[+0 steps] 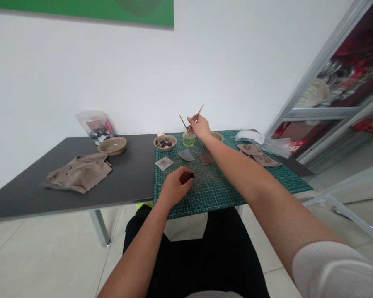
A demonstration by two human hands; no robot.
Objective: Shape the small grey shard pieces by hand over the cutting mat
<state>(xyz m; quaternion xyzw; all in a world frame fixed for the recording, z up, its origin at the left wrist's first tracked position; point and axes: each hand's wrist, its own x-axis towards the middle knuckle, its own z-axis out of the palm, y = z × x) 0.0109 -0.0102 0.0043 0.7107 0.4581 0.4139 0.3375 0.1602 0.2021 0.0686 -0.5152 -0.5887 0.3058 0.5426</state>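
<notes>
My right hand (199, 126) reaches to the far side of the green cutting mat (205, 186). It pinches a thin wooden stick (200, 109), whose lower end dips into a small glass jar (189, 140) of yellow-green liquid. A second thin stick (182, 121) leans out of that jar. Nearer to me, my left hand (177, 185) is closed on a small dark piece (190, 175), mostly hidden by the fingers. Beyond it lie a pale square sheet (164, 163), a grey sheet (187, 155) and a brown square (206, 158), partly behind my right arm.
A bowl of dark and pale pieces (165, 143) stands left of the jar; another bowl (217, 135) is behind my right wrist. Brown cloths (77, 171) (258, 155), a shallow bowl (112, 145), a clear bag of pieces (96, 126) and plastic packaging (264, 140) lie around.
</notes>
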